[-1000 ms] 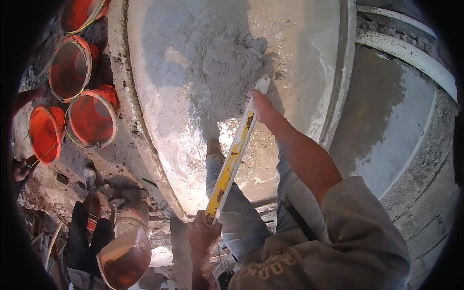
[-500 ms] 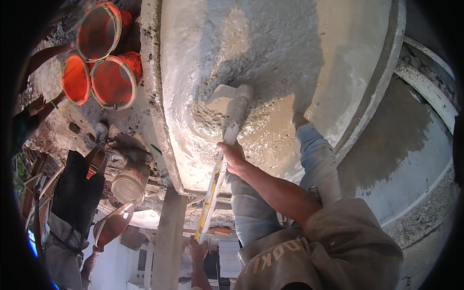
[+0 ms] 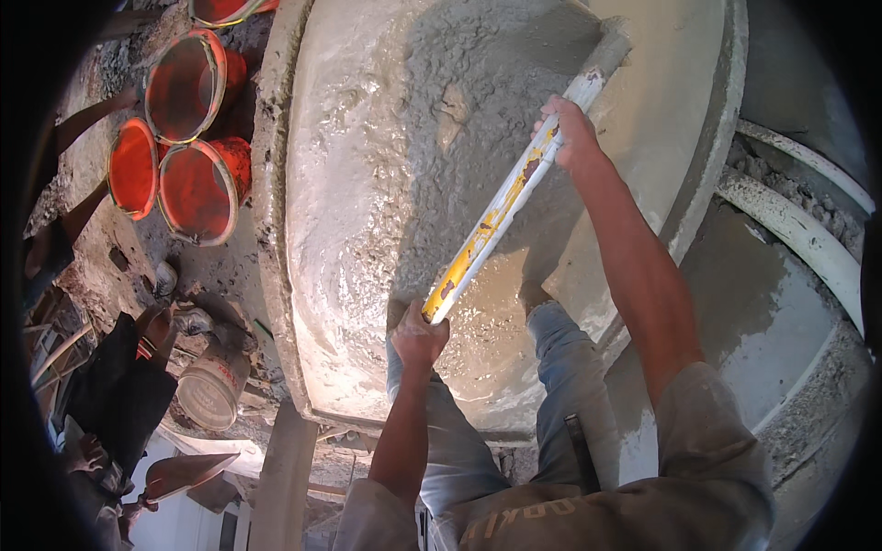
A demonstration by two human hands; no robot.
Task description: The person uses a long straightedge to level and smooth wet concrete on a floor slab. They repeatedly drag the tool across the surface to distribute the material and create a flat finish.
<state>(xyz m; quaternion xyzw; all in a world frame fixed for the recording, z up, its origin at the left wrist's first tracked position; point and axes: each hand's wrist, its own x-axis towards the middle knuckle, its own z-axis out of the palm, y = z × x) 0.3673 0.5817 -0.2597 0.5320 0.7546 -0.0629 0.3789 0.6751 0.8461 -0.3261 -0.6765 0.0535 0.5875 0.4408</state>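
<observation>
- The far end of the long yellow-and-white handle (image 3: 501, 207) runs into the wet grey concrete (image 3: 441, 156); whatever blade it carries is buried or caked there and cannot be made out.
- The left hand (image 3: 419, 338) is clenched around the near butt of the handle, and the right hand (image 3: 571, 134) is wrapped around it high up, close to the caked end; the fingers of both are partly hidden behind the shaft.
- The person's feet are out of sight; only the jeans-clad legs (image 3: 560, 386) show, standing in the slurry at the near side of the big round mixing pan (image 3: 698, 184).
- Another person at the left is mostly cut off by the dark rim of the view: only an arm (image 3: 87, 119) near the orange buckets (image 3: 188, 138) and dark clothing lower down can be seen.
- Compared with half a second ago, the handle now slants up to the right instead of standing nearly upright, the right hand has gone from mid-pan to far up toward the pan's right wall, and the left hand has risen from the lower edge of the view to the pan's near part.
- The concrete heap fills the pan's upper middle; smoother, wetter slurry lies open around the legs.
- The pan's rim curves close beside the right hand; the buckets sit just outside the left rim, with a pale bucket (image 3: 213, 390) lower down.
</observation>
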